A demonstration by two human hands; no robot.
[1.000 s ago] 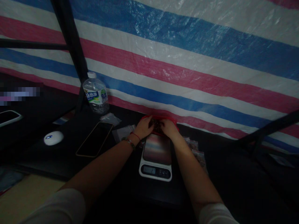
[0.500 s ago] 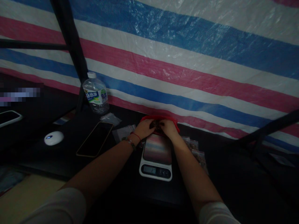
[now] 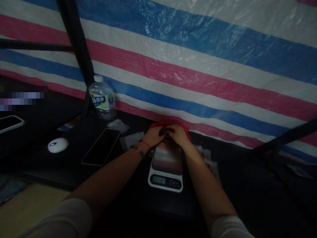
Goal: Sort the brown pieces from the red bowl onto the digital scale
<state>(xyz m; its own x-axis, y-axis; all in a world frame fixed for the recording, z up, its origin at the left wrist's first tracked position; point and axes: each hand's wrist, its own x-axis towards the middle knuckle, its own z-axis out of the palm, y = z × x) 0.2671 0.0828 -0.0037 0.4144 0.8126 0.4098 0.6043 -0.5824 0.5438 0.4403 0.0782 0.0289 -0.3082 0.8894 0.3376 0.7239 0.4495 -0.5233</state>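
Both my hands reach into a red-rimmed bowl (image 3: 184,129) of small dark pieces (image 3: 165,132) at the back of the dark table, against the striped tarp. My left hand (image 3: 151,136) has its fingers curled over the pieces, and my right hand (image 3: 178,136) is curled beside it, fingertips meeting the left ones. What they pinch is too dark to name. Just in front of the hands stands a white kitchen scale (image 3: 165,168) with a bare shiny platform and a lit display.
A water bottle (image 3: 103,98) stands at the back left by a black pole (image 3: 76,49). A dark phone (image 3: 101,151) and a white puck with a blue light (image 3: 57,145) lie left. Small clear bags (image 3: 207,158) lie right of the scale, others (image 3: 130,140) to its left.
My two hands have drawn closer together over the bowl, fingers now touching. The view shifted slightly; nothing else on the table moved.
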